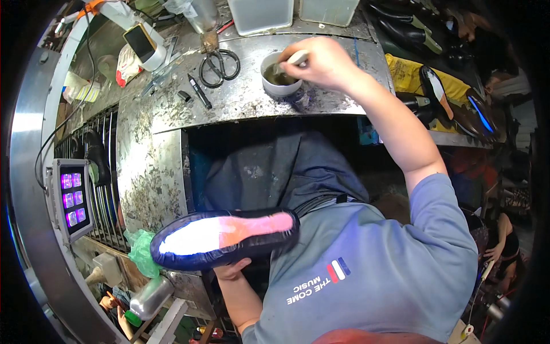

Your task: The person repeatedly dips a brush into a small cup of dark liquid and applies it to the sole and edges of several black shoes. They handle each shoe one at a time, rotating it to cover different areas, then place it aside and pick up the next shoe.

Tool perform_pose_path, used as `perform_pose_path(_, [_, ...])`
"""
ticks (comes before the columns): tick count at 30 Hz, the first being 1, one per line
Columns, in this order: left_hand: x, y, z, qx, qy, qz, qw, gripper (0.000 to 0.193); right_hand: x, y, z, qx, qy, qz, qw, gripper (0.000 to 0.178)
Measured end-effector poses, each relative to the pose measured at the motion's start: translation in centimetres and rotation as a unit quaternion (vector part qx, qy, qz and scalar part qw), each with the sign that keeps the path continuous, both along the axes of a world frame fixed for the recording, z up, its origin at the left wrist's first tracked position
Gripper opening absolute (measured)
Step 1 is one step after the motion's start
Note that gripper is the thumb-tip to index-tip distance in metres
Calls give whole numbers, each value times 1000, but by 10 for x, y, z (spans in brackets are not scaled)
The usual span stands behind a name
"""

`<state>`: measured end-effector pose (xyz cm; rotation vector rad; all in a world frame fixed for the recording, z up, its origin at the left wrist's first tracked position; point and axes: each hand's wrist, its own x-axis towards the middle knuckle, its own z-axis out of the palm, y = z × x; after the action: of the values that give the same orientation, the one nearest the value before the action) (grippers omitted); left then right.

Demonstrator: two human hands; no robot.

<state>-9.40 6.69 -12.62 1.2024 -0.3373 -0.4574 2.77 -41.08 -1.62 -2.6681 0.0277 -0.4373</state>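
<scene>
My left hand (231,268) holds a dark shoe (268,243) from underneath, sole up. Its thumb shows below the shoe's edge, while the other fingers are hidden behind it. The sole's bottom (235,232) is bright white at one end and orange-pink at the other. Over the metal bench, my right hand (323,62) is closed round the pale handle of a brush (297,57). The brush's lower end dips into a white bowl (281,90) of murky, dark greenish liquid.
On the bench (150,166) lie black-handled scissors (219,70), a black marker (199,92) and its cap (184,96). Translucent tubs (260,16) stand behind. A lamp (73,198) glows purple at left, near a green bag (140,251). Shoes (435,94) fill the right shelf.
</scene>
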Motion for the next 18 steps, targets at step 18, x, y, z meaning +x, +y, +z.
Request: perform_pose_path(18, [64, -57, 140, 412, -664, 126, 611, 47, -28, -3, 7, 102, 27, -12, 994, 21])
